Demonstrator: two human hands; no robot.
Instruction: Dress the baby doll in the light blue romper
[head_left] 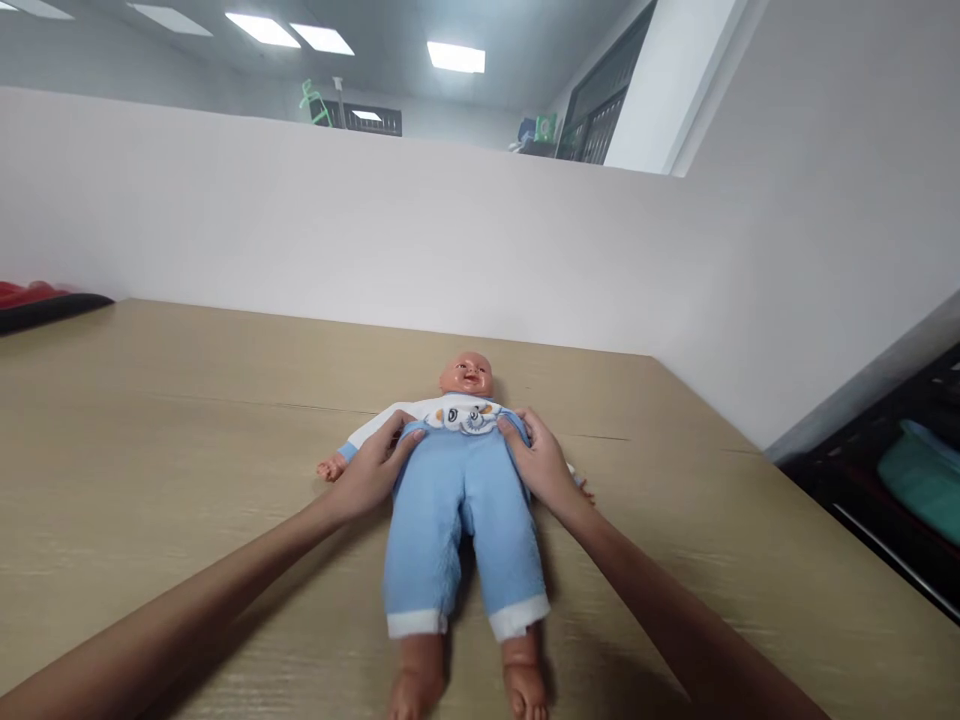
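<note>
A baby doll (469,374) lies on its back, head away from me and bare feet toward me. It wears a white top (466,412) with a printed animal face and light blue cuffs. Light blue pants (465,480) with white hems cover its legs. On the left side of the waistband, my left hand (381,455) pinches the fabric between thumb and fingers. My right hand (538,458) grips the waistband's other side in the same way. The doll's right arm sticks out past my left hand; its other arm is mostly hidden behind my right wrist.
The doll rests on a wooden table (225,400) set against a white partition wall (375,230). A red and black item (45,303) sits at the far left. Beyond the table's right edge is a teal item (922,480) on something dark.
</note>
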